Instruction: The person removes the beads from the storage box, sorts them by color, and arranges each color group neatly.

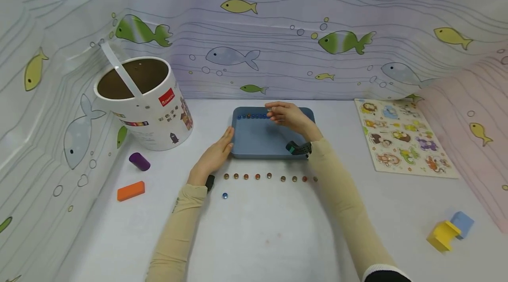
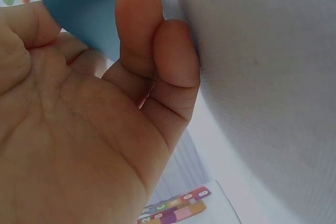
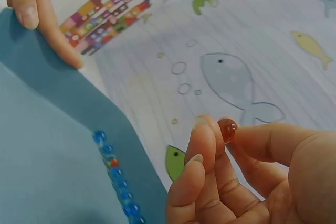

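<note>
My right hand (image 1: 291, 118) is above the far part of a blue-grey tray (image 1: 274, 143). Between its thumb and fingertips it pinches a small reddish-brown glass marble (image 3: 228, 130). Inside the tray, along its far wall, runs a row of blue marbles (image 3: 119, 183) with an orange-tinted one (image 3: 112, 161) among them. My left hand (image 1: 214, 154) rests on the table with fairly straight fingers touching the tray's left side. Nearer me lies a spaced row of brown and orange marbles (image 1: 257, 176), and a single blue marble (image 1: 225, 195) sits in front of its left end.
A large white bucket (image 1: 158, 127) with a handle stands at back left. Near it lie a purple cylinder (image 1: 140, 161) and an orange block (image 1: 131, 191). On the right are an animal picture board (image 1: 405, 138), a yellow block (image 1: 442, 235) and a blue block (image 1: 462, 223). A fish-patterned cloth (image 1: 285, 74) hangs behind.
</note>
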{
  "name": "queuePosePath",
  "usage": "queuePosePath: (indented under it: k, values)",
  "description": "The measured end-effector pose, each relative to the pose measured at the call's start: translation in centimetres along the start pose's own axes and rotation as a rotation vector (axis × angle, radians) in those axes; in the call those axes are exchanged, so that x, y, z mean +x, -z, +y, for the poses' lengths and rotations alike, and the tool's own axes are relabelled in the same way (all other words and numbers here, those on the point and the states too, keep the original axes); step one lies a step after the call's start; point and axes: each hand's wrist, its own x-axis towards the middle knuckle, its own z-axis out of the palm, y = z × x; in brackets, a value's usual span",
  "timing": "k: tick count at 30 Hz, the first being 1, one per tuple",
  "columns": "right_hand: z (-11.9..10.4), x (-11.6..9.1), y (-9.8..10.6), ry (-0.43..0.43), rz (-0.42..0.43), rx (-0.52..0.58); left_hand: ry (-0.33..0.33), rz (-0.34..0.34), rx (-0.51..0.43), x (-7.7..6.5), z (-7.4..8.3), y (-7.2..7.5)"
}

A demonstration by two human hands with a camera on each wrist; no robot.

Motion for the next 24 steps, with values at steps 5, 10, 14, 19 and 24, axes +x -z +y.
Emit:
queuePosePath:
  k: [5, 10, 14, 19, 24]
  values:
    - [0.1, -2.1, 1.4, 0.004, 0.022, 0.011, -0.004, -0.001, 0.001, 0.0, 0.0, 0.0]
    - [0.4, -4.1, 2.5, 0.041, 0.009, 0.022, -0.004, 0.001, -0.007, -0.1, 0.1, 0.1]
    - [0.8, -6.0, 3.4, 0.059, 0.007, -0.011, -0.005, -0.001, -0.006, -0.1, 0.1, 0.1]
    - [1.3, -8.4, 4.4, 0.082, 0.023, -0.06, -0.004, 0.003, -0.003, -0.2, 0.0, 0.1]
    - [1.9, -10.6, 5.5, 0.097, 0.063, -0.065, -0.005, 0.004, -0.014, -0.1, 0.1, 0.0]
